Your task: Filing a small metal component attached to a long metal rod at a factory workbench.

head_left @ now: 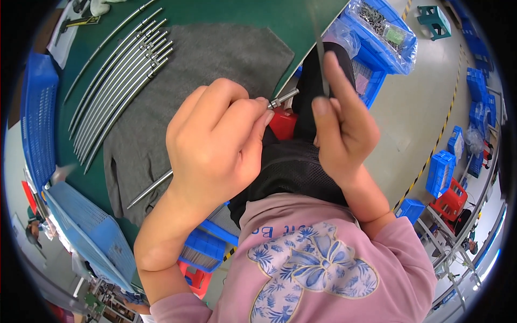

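Observation:
My left hand (215,140) is closed round a slim shiny metal rod (151,188). A collared tip (285,98) of the rod sticks out past the thumb and fingertips; its middle is hidden behind hand and forearm. Pinched in my right hand (344,121) is a thin, flat, blade-like strip (321,64), upright in the picture and blurred toward its top; I cannot make out its exact kind. The strip stands to the right of the rod's tip, apart from it. Below the left hand lies a grey cloth (231,51) on the green table.
Several similar collared rods (116,89) lie side by side on the green table (199,12). Blue baskets (89,220) stand along the left. At the upper right, a blue bin (396,54) holds small metal parts in plastic. A green stool (434,22) stands beyond.

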A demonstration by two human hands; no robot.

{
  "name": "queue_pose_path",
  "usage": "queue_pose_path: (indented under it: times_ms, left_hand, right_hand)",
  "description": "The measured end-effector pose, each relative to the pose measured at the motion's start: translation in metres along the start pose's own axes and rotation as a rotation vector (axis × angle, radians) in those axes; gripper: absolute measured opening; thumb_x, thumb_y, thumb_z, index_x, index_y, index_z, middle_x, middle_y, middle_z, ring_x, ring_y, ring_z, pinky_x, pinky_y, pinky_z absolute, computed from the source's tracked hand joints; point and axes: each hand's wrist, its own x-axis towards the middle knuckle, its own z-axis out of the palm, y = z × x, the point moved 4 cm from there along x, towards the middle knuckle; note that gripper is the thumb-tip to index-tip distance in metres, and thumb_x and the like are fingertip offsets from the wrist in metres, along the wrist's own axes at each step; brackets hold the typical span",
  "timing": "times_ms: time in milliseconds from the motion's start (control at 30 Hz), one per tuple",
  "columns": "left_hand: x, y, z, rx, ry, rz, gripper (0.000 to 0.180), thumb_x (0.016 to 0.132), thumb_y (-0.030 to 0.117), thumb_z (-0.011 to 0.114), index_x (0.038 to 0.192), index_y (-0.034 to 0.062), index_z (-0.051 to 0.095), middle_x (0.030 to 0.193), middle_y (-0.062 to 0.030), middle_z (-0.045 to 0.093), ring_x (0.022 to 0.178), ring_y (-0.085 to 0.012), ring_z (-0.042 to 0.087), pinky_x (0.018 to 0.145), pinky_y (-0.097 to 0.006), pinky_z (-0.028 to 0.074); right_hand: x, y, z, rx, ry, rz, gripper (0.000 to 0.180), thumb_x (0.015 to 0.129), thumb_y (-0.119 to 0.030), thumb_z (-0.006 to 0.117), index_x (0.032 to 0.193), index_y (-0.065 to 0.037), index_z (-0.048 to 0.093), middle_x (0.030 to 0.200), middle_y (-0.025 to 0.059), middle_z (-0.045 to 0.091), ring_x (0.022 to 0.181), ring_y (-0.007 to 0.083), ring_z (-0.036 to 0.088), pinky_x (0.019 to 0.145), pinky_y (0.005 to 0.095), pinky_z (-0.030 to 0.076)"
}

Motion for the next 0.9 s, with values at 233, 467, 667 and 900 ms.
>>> queue_pose_path:
  times_ms: [233, 467, 667, 900]
  left_hand:
    - [0.000, 0.001, 0.000, 0.003, 0.010, 0.035, 0.022, 0.058, -0.002, 0.071, 0.077, 0.0030, 0.063, 0.072, -0.0060, 0.053, 0.059, -0.0229, 0.051, 0.050, -0.032, 0.041]
    - [-0.002, 0.001, -0.002, 0.004, -0.007, 0.037, 0.021, 0.059, -0.001, 0.070, 0.078, 0.0025, 0.063, 0.073, -0.0059, 0.053, 0.059, -0.0226, 0.052, 0.050, -0.032, 0.042]
    - [0.000, 0.000, -0.002, 0.003, -0.016, 0.042, 0.022, 0.058, -0.001, 0.070, 0.079, 0.0023, 0.064, 0.073, -0.0059, 0.053, 0.059, -0.0226, 0.052, 0.050, -0.032, 0.042]
    - [-0.001, -0.001, -0.002, 0.012, -0.007, 0.055, 0.023, 0.058, -0.002, 0.070, 0.079, 0.0020, 0.064, 0.072, -0.0059, 0.053, 0.059, -0.0225, 0.052, 0.050, -0.032, 0.041]
  right_hand:
    - [0.007, -0.009, 0.019, -0.010, 0.008, -0.172, 0.053, 0.080, 0.010, 0.062, 0.131, 0.007, 0.048, 0.069, -0.0044, 0.058, 0.051, -0.0023, 0.033, 0.045, 0.0164, 0.025]
    - [0.000, 0.000, 0.012, -0.143, 0.032, -0.234, 0.053, 0.079, 0.014, 0.060, 0.131, 0.011, 0.047, 0.063, -0.0075, 0.047, 0.050, -0.0012, 0.029, 0.045, 0.0171, 0.021]
    - [0.000, 0.001, 0.015, 0.018, 0.101, -0.109, 0.059, 0.072, 0.009, 0.068, 0.128, 0.002, 0.055, 0.055, -0.0029, 0.036, 0.046, 0.0030, 0.030, 0.044, 0.0170, 0.028]
    - [-0.008, -0.008, 0.002, -0.128, -0.006, -0.176, 0.053, 0.071, 0.009, 0.064, 0.123, 0.004, 0.058, 0.070, 0.0068, 0.061, 0.044, 0.0111, 0.043, 0.045, 0.0227, 0.038]
